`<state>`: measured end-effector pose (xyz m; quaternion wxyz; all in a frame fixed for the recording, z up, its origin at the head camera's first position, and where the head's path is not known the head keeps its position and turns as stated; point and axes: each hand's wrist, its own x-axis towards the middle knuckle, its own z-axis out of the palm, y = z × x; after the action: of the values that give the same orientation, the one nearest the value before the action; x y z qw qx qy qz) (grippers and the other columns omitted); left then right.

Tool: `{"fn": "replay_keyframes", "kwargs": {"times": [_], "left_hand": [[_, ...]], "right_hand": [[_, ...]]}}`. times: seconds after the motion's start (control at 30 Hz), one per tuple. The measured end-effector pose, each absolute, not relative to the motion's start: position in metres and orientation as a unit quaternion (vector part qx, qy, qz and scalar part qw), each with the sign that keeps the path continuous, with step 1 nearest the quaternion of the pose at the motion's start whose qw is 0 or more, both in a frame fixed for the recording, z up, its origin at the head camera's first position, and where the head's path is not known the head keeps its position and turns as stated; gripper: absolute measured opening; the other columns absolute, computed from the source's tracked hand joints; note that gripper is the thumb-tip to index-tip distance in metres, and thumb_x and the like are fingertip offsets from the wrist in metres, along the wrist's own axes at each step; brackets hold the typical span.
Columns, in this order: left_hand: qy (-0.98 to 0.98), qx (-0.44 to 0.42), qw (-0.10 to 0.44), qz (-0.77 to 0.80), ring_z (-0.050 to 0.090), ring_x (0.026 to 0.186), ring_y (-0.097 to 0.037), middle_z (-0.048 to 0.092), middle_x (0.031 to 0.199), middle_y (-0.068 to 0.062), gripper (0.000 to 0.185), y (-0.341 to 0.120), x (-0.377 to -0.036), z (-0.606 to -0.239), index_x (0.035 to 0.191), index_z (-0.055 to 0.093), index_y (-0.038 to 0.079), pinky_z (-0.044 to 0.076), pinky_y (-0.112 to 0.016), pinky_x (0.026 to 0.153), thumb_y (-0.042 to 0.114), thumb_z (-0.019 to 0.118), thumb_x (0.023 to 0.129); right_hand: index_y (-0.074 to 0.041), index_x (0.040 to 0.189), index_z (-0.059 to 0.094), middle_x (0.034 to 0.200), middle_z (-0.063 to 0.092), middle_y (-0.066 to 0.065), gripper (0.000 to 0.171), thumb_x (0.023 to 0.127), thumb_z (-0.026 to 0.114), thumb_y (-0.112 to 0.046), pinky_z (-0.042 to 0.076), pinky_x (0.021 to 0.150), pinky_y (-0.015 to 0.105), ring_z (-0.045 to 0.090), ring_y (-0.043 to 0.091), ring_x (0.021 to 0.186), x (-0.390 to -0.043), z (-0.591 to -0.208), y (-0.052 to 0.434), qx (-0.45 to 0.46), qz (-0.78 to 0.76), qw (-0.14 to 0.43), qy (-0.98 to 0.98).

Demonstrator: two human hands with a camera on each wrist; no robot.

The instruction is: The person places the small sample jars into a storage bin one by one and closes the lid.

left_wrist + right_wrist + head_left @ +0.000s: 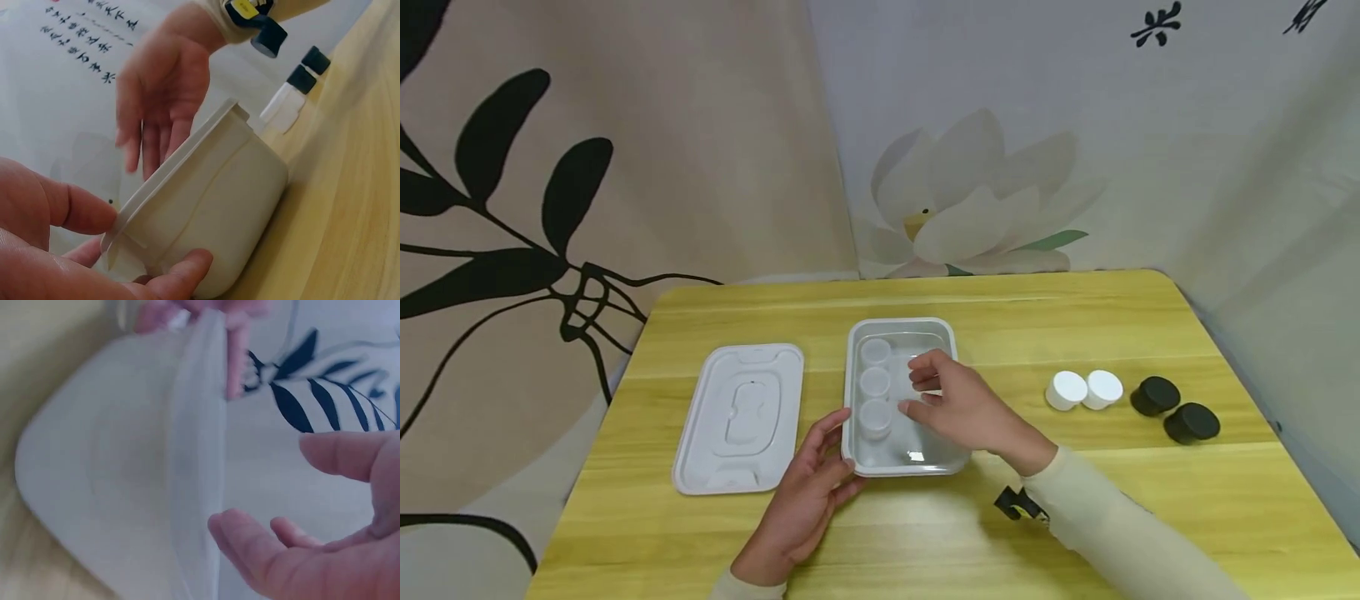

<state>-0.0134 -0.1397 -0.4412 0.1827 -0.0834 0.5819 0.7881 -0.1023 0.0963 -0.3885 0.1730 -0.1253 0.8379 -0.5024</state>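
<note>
I see a yellow wood-grain table [925, 533] filling the lower frame. Upper left is a beige curtain [647, 150] with black leaves; upper right, a pale lotus-print backdrop [1075, 125]. Lighting soft, even.

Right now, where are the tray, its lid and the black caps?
tray [901, 323], head view, bare far rim.
lid [741, 417], head view, raised centre.
black caps [1156, 395], head view, top of the farther cap.

Three cups [876, 386] fill tray's [901, 461] left side; right side free.

One tray [953, 350]; one lid [741, 417]; three clear cups [876, 382]; two white caps [1084, 389]; two black caps [1172, 408].
</note>
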Motion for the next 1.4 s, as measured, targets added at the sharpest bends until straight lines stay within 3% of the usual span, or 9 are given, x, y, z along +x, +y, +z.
{"fn": "replay_keyframes", "kwargs": {"times": [0.13, 0.33, 0.57, 0.73, 0.87, 1.03, 1.4], "left_hand": [[0.58, -0.081, 0.183, 0.79, 0.054, 0.132, -0.03, 0.036, 0.159, -0.014, 0.063, -0.139, -0.015, -0.442, 0.159, 0.039, 0.022, 0.055, -0.039, 0.098, -0.002, 0.052, 0.103], [0.578, -0.076, 0.186, 0.791, 0.053, 0.133, -0.031, 0.034, 0.161, -0.015, 0.063, -0.14, -0.016, -0.444, 0.16, 0.037, 0.021, 0.055, -0.038, 0.099, -0.002, 0.052, 0.103], [0.578, -0.078, 0.186, 0.791, 0.054, 0.131, -0.031, 0.035, 0.16, -0.013, 0.063, -0.143, -0.015, -0.444, 0.159, 0.038, 0.022, 0.056, -0.036, 0.097, -0.002, 0.052, 0.103], [0.577, -0.077, 0.186, 0.792, 0.053, 0.133, -0.032, 0.034, 0.159, -0.014, 0.063, -0.142, -0.014, -0.443, 0.16, 0.037, 0.022, 0.056, -0.037, 0.098, -0.002, 0.052, 0.103], [0.577, -0.074, 0.186, 0.792, 0.052, 0.134, -0.032, 0.034, 0.16, -0.015, 0.063, -0.142, -0.014, -0.443, 0.159, 0.037, 0.022, 0.056, -0.037, 0.098, -0.002, 0.051, 0.103], [0.575, -0.076, 0.187, 0.793, 0.053, 0.133, -0.032, 0.034, 0.16, -0.015, 0.063, -0.141, -0.015, -0.444, 0.16, 0.037, 0.021, 0.056, -0.038, 0.099, -0.003, 0.052, 0.103], [0.575, -0.08, 0.188, 0.792, 0.053, 0.133, -0.033, 0.034, 0.159, -0.015, 0.064, -0.141, -0.015, -0.442, 0.16, 0.036, 0.02, 0.056, -0.039, 0.1, -0.002, 0.053, 0.102]], "right_hand": [[0.0, 0.142, 0.053, 0.138, 0.062, 0.021, 0.051, 0.1, 0.073, -0.02, 0.057, 0.103, 0.041, 0.062, 0.036, 0.128, -0.105, -0.382, 0.129, -0.11, -0.545, 0.161, 0.816], [-0.002, 0.146, 0.052, 0.143, 0.061, 0.018, 0.053, 0.103, 0.07, -0.026, 0.055, 0.098, 0.025, 0.064, 0.029, 0.128, -0.102, -0.385, 0.181, -0.062, -0.565, 0.137, 0.811], [-0.001, 0.15, 0.049, 0.145, 0.058, 0.02, 0.055, 0.107, 0.064, -0.031, 0.055, 0.094, 0.018, 0.064, 0.003, 0.116, -0.089, -0.393, 0.229, -0.021, -0.562, 0.117, 0.818], [0.0, 0.15, 0.048, 0.137, 0.064, 0.005, 0.054, 0.107, 0.064, -0.029, 0.056, 0.09, 0.016, 0.065, -0.002, 0.113, -0.079, -0.399, 0.259, 0.003, -0.572, 0.091, 0.815], [-0.008, 0.14, 0.055, 0.125, 0.068, -0.01, 0.036, 0.106, 0.065, -0.015, 0.057, 0.088, 0.014, 0.067, 0.0, 0.112, -0.071, -0.405, 0.286, 0.015, -0.65, 0.064, 0.757], [-0.018, 0.131, 0.062, 0.121, 0.07, -0.009, 0.034, 0.104, 0.06, 0.002, 0.058, 0.088, 0.015, 0.07, 0.002, 0.108, -0.058, -0.412, 0.325, 0.026, -0.743, 0.031, 0.669], [-0.029, 0.125, 0.059, 0.11, 0.069, -0.023, 0.031, 0.104, 0.065, -0.006, 0.054, 0.08, 0.009, 0.065, -0.009, 0.099, -0.02, -0.435, 0.384, 0.151, -0.71, -0.035, 0.687]]}}
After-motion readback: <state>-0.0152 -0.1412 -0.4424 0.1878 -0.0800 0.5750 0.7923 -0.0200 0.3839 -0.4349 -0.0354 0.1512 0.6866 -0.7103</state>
